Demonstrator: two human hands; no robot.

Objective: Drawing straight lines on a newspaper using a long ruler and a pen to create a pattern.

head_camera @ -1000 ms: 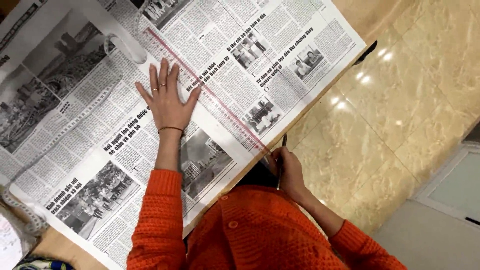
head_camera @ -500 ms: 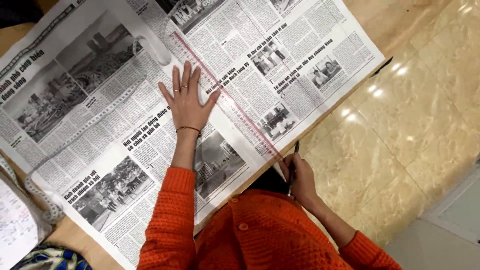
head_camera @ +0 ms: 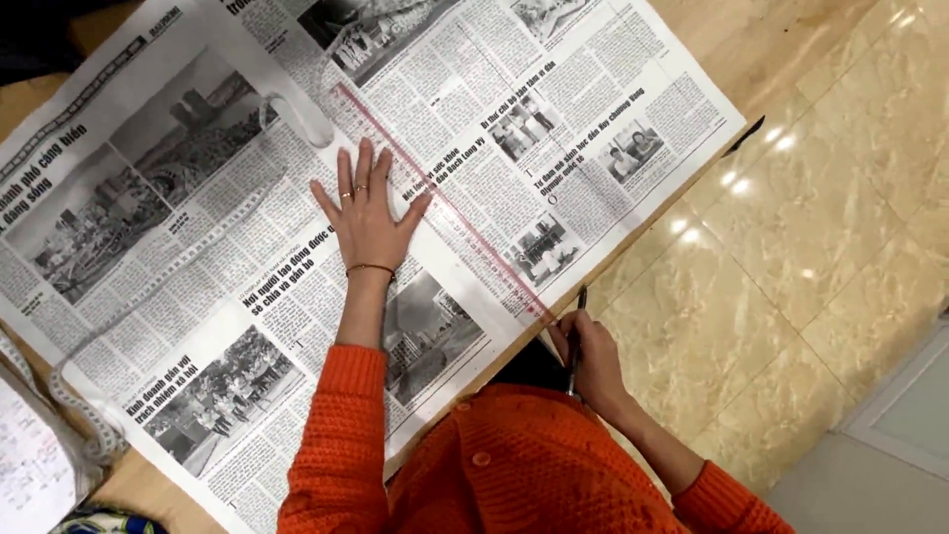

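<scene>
A large newspaper (head_camera: 198, 297) lies spread over a wooden table (head_camera: 761, 40). A long clear ruler with a reddish edge (head_camera: 445, 208) runs diagonally across the paper. My left hand (head_camera: 368, 216) lies flat on the newspaper, fingers spread, just left of the ruler, with rings and a thin bracelet on it. My right hand (head_camera: 591, 364) is at the table's near edge by the ruler's lower end and grips a dark pen (head_camera: 575, 326) pointing up toward the paper. Both arms wear orange knitted sleeves.
A shiny beige tiled floor (head_camera: 791, 277) lies to the right of the table. A white lace strip (head_camera: 74, 405) and a sheet of paper (head_camera: 30, 465) lie at the lower left. A dark object (head_camera: 743, 133) pokes out under the newspaper's right edge.
The view has shifted, so the newspaper and hands sit further right and lower in the frame. My left hand stays flat by the ruler and my right hand still holds the pen.
</scene>
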